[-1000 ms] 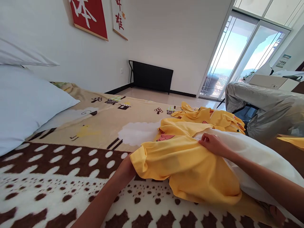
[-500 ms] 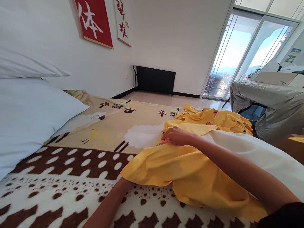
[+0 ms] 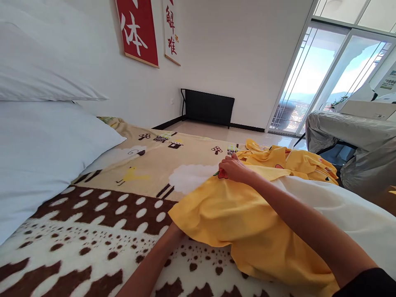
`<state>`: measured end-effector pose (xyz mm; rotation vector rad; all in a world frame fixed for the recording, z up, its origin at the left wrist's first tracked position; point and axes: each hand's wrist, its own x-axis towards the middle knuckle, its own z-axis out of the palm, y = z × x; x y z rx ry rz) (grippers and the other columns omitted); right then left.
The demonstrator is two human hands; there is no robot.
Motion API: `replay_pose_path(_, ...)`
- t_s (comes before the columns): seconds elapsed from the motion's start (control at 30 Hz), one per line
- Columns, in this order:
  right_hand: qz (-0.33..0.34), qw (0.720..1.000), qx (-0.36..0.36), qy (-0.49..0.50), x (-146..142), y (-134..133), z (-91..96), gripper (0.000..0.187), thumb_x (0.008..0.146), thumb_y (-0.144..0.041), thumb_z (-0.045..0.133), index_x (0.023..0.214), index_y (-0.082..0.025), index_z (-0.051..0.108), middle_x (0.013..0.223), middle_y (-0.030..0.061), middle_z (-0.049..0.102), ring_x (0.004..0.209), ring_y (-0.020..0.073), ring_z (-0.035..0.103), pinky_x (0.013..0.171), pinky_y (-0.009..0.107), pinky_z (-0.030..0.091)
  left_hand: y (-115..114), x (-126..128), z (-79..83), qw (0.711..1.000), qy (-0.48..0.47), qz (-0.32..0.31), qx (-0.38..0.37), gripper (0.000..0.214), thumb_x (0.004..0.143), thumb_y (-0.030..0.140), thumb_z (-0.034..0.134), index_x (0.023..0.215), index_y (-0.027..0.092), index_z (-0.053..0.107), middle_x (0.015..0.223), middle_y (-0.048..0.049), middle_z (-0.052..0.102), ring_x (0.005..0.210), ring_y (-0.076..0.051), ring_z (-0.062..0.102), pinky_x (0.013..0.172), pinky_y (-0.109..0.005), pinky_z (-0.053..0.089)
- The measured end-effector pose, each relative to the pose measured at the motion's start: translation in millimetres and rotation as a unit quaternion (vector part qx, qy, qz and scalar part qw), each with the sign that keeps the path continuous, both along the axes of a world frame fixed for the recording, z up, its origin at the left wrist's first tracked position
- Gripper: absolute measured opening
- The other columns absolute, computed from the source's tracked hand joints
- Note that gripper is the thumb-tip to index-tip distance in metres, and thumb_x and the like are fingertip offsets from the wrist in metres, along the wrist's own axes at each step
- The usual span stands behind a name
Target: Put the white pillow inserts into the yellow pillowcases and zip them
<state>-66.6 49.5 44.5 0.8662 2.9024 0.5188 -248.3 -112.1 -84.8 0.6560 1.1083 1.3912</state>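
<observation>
A yellow cloth cover [image 3: 213,214] with printed red fruit lies loosely draped over the bed. My right hand [image 3: 233,168] is closed on its far edge, beside a printed red motif, with the fingers bent together. My left hand has gone under the near corner of the cover; only the wrist and forearm [image 3: 168,243] show, and the fingers are hidden. Against the cover's right side rests a white padded piece [image 3: 328,198], partly beneath my right forearm. More bunched yellow fabric [image 3: 297,161] lies behind it.
A patterned blanket [image 3: 102,222] in brown, white and beige spreads across the bed. White pillows [image 3: 52,152] are stacked at the left. A folded black panel [image 3: 208,107] leans by the wall. Plastic-wrapped furniture [image 3: 337,132] stands at the right near the sliding glass door [image 3: 297,86].
My right hand has drawn its fingers together on the cover's edge and lifted it slightly, pulling the cloth flatter. The view has shifted a little left. My left hand stays under the cloth.
</observation>
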Motion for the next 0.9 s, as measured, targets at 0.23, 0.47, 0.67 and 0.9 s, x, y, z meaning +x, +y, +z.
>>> replay_pose_path(0.23,-0.018,0.999,0.04,-0.014,10,1,-17.0,0.018,0.082,-0.006,0.05,0.095,-0.01,0.061,0.093,0.012,0.064,0.096,0.0237,0.052,0.087,0.037,0.025,4,12,27.6,0.999,0.018,-0.034,-0.011,0.041,0.075,0.044,0.066,0.107,0.019,0.062,0.075,-0.006,0.069,0.063,-0.021,0.063,0.058,-0.03,0.05)
replay_pose_path(0.47,0.068,0.994,0.043,0.08,-2,-76,-6.5,0.022,0.093,-0.019,0.038,0.085,-0.015,0.058,0.084,0.0075,0.063,0.077,0.0175,0.054,0.071,0.032,0.03,3,15,28.4,0.999,-0.036,-0.02,0.004,0.06,0.069,0.046,0.072,0.122,0.023,0.057,0.121,-0.0091,0.065,0.113,-0.028,0.058,0.088,-0.034,0.051)
replay_pose_path(0.67,0.11,0.993,-0.007,0.043,1,-119,-28.6,0.026,0.094,-0.032,0.042,0.084,-0.014,0.057,0.083,0.0072,0.063,0.074,0.0181,0.055,0.063,0.032,0.032,1,18,29.4,0.999,-0.027,-0.041,-0.008,0.054,0.067,0.042,0.073,0.115,0.02,0.062,0.111,-0.0098,0.069,0.111,-0.029,0.059,0.088,-0.035,0.051)
replay_pose_path(0.9,0.13,0.989,-0.019,0.063,4,-115,-36.6,0.02,0.091,-0.032,0.045,0.088,-0.014,0.055,0.088,0.007,0.061,0.078,0.0184,0.053,0.067,0.033,0.034,0,17,23.0,0.998,-0.026,-0.058,0.024,0.051,0.067,0.036,0.077,0.113,0.019,0.062,0.113,-0.0105,0.068,0.112,-0.03,0.057,0.095,-0.038,0.047)
